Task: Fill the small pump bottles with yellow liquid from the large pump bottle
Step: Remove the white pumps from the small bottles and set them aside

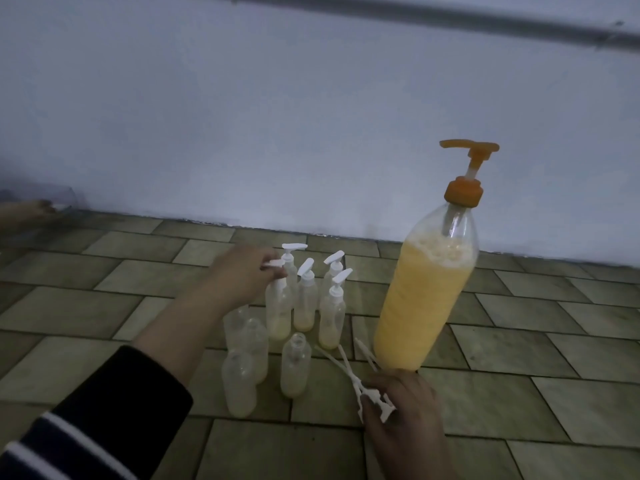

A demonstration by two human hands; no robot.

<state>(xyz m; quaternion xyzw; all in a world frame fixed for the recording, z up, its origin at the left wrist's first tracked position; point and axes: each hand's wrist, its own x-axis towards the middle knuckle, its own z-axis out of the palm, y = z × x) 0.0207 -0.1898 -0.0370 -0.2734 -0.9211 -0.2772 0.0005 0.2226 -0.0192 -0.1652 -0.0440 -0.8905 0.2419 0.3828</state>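
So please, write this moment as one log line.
left hand: grips pump of small bottle | right hand: holds loose white pumps | large pump bottle: upright, untouched

Clear plastic large pump bottle (424, 299); matt tiled floor (519, 358).

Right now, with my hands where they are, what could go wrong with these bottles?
1. The left hand grips a capped small bottle inside a tight cluster; pulling it out could topple its neighbours.
2. The open bottles in front have no caps, so a knock might spill them.
3. The loose pumps held in the right hand lie near the large pump bottle.
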